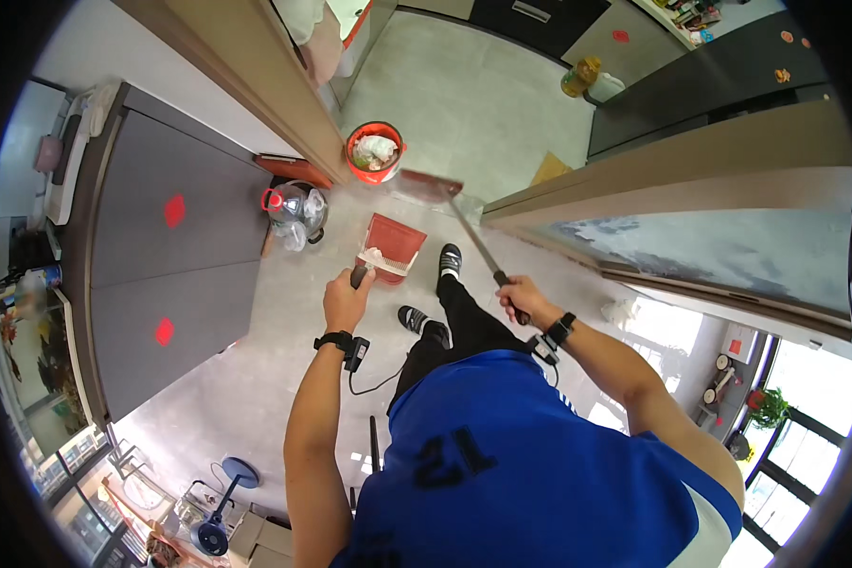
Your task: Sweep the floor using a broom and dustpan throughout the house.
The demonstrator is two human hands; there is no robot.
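Note:
My left hand (345,301) grips the dark end of a long-handled dustpan's handle. The red dustpan (399,240) is at floor level beyond it, with a pale toothed strip across it and a small whitish clump near the strip. In my right hand (529,298) is the dark grip of a broom (477,240), its shaft slanting up and to the left. The reddish-brown broom head (429,186) is motion-blurred, close to the doorway threshold and apart from the dustpan. Just left of the broom head stands a red bucket (366,175) holding crumpled plastic and other refuse.
Clear plastic bottles (292,206) and bags stand by the grey cabinet (177,192) on the left. Door frames (681,160) flank the doorway. Beyond it, a jug of yellowish liquid (581,77) is on the floor. A blue fan (211,538) stands at lower left.

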